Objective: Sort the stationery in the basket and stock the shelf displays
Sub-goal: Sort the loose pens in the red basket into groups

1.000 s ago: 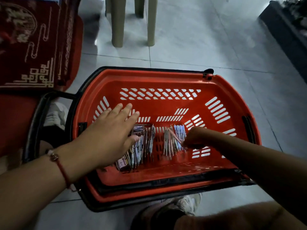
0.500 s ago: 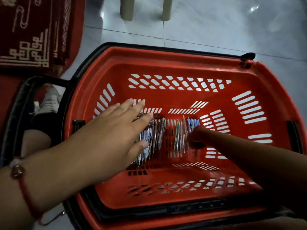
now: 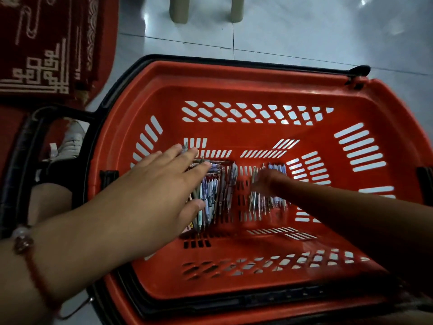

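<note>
A red plastic basket [image 3: 234,75] stands on the floor below me. On its bottom lie two bunches of pens, side by side. My left hand [image 3: 159,191] reaches in with straight, spread fingers and lies over the left bunch of pens [image 3: 216,193], its thumb against them. My right hand [image 3: 266,181] is deep in the basket on top of the right bunch of pens [image 3: 269,204]. That hand is blurred and dark, so its grip does not show. A red bead bracelet [image 3: 23,242] is on my left wrist.
The basket's black handle [image 3: 25,146] folds out to the left, over a white shoe [image 3: 68,141]. A dark red patterned mat [image 3: 46,48] lies at the upper left. Two beige stool legs [image 3: 179,10] stand on the pale tiled floor [image 3: 304,31] beyond the basket.
The view has drawn closer over the basket. Both hands stay on the pens; my right hand has shifted slightly left across the right bunch.
</note>
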### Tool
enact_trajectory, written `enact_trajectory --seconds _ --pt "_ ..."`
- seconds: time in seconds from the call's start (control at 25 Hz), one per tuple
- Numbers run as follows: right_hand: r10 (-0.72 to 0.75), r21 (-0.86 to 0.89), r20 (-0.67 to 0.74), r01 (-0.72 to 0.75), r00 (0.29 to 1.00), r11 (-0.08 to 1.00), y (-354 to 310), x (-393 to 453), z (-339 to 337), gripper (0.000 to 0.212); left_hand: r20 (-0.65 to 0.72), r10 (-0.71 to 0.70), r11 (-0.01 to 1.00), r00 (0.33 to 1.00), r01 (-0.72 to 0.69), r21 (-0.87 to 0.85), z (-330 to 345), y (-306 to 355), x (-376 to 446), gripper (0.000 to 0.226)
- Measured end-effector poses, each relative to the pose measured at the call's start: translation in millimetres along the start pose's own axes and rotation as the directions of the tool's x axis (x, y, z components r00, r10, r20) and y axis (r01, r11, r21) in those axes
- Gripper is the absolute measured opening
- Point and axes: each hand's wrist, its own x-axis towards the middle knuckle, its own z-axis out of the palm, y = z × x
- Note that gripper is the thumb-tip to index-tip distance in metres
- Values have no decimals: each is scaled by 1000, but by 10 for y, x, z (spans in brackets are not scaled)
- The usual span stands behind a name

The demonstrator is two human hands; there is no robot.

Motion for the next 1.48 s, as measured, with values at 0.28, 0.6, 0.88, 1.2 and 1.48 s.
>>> enact_trajectory --seconds 0.28,0.6,0.88,1.2,1.48 --pt "-14 157 -38 20 999 987 -405 300 316 27 50 -13 999 999 15 -40 -45 75 11 69" --pt "-33 -153 -161 8 986 988 -474 454 711 17 53 -50 997 997 53 -62 -144 77 97 68" --pt "-120 50 -85 125 989 991 -563 408 647 29 66 -38 996 997 43 -80 -141 30 94 68" --pt "-655 953 265 -91 708 288 -509 -1394 -396 16 93 -67 838 993 106 -536 -123 158 241 65" --pt "-745 995 39 41 666 89 -262 -2833 -627 14 152 -7 -147 988 149 -978 -752 1155 -38 44"
